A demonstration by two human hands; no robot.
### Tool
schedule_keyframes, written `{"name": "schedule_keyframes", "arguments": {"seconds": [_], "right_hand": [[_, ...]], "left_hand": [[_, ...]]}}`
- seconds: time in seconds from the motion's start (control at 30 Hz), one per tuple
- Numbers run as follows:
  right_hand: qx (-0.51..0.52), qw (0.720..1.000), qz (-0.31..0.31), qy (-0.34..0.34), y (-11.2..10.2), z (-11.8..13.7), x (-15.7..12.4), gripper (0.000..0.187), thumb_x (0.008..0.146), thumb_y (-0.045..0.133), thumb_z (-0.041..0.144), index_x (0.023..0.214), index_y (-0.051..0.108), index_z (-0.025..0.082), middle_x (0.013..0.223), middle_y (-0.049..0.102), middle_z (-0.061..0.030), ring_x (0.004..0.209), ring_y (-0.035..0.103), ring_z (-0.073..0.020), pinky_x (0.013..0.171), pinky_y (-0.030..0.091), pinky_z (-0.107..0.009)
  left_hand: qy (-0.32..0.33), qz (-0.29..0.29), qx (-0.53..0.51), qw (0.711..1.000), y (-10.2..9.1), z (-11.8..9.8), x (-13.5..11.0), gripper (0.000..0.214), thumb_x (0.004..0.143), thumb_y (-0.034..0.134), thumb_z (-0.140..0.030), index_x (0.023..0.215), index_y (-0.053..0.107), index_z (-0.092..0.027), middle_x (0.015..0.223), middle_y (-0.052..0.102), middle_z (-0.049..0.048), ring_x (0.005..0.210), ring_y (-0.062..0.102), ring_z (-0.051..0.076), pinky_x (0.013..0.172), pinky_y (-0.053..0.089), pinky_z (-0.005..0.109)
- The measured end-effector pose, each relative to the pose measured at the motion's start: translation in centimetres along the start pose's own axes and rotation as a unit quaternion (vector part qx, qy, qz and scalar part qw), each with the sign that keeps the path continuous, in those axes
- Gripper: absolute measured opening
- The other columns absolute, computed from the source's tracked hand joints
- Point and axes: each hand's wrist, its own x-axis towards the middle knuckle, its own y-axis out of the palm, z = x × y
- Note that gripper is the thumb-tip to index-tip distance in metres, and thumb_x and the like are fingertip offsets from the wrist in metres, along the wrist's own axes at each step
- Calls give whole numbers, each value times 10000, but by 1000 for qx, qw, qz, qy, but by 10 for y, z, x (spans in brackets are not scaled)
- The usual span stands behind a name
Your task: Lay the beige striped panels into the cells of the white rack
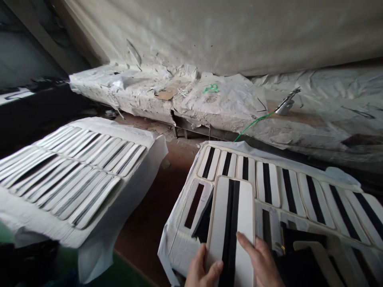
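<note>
A flat white panel (247, 207) with rounded corners and a black stripe down its middle is held up in front of me. My left hand (203, 268) grips its lower left edge, with the thumb lying across the front face. On the lower right edge, my right hand (261, 261) clasps the same panel, its thumb pressed on the white face. Behind it, similar striped panels (271, 191) lie in rows on a paper-covered table (178, 244). Dark items (299, 265), partly blurred, sit just right of my right hand.
To the left, another white-covered table (143, 191) bears rows of thin white panels (86, 195). A long bench (149, 97) coated in dried residue runs along the back, under a draped sheet (227, 36). A metallic tool (285, 104) with a green hose (254, 122) rests on it.
</note>
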Motion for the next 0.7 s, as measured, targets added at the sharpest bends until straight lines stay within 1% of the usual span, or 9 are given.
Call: {"name": "schedule_keyframes", "arguments": {"seconds": [0.07,0.17,0.27,0.33,0.4,0.5,0.6,0.67,0.7], "right_hand": [[-11,1000,-29,4,22,-2,19,584,715,765,534,1104,686,106,883,728,-116,780,669,-269,713,533,-327],[-56,996,-72,-7,51,-6,46,586,723,729,590,1023,709,87,737,703,-96,653,627,-241,614,500,-308],[-135,984,-103,-52,75,-12,72,536,745,690,612,876,725,94,682,674,-83,656,600,-230,613,478,-294],[-191,972,-118,-68,89,-21,85,544,755,659,635,828,721,100,691,672,-87,671,589,-232,613,464,-293],[-226,963,-132,-68,102,-36,95,568,752,637,661,828,721,104,722,684,-98,706,594,-247,642,464,-302],[-237,960,-144,-43,119,-63,103,594,731,613,704,758,715,120,716,689,-107,738,609,-274,683,469,-317],[-226,963,-148,-15,130,-92,113,599,704,605,734,647,678,142,646,661,-92,704,604,-272,652,466,-316],[-211,966,-149,-4,133,-108,124,601,696,609,735,659,678,139,645,654,-83,693,594,-264,637,462,-315],[-203,968,-147,-1,133,-115,130,603,700,610,730,687,685,132,660,657,-81,699,592,-262,639,462,-316]], "left_hand": [[19,24,34,999,-23,-20,28,578,759,663,-617,1109,610,-159,1039,682,114,994,616,285,866,496,329],[72,79,44,993,-52,-43,67,475,852,608,-514,1186,589,-178,1105,661,101,1001,608,254,869,489,313],[76,77,53,993,-74,-47,97,442,876,584,-485,1190,585,-174,1078,664,91,953,613,225,815,495,287],[53,73,61,994,-86,-37,113,443,879,567,-505,1144,592,-151,988,673,88,865,617,208,737,497,275],[26,65,72,995,-98,-17,123,459,873,557,-530,1105,589,-136,882,672,79,786,616,202,684,494,277],[-15,45,88,995,-115,22,131,507,848,562,-558,1113,583,-125,821,687,88,799,643,238,732,516,316],[-41,1,93,995,-128,60,137,536,784,608,-562,1121,608,-145,972,725,125,978,653,300,884,514,365],[-70,-22,110,991,-136,77,146,529,728,640,-540,1093,626,-156,1085,717,135,1082,627,324,953,494,381],[-85,-19,121,989,-139,81,152,522,716,645,-521,1090,627,-157,1124,707,137,1117,613,327,975,483,385]]}}
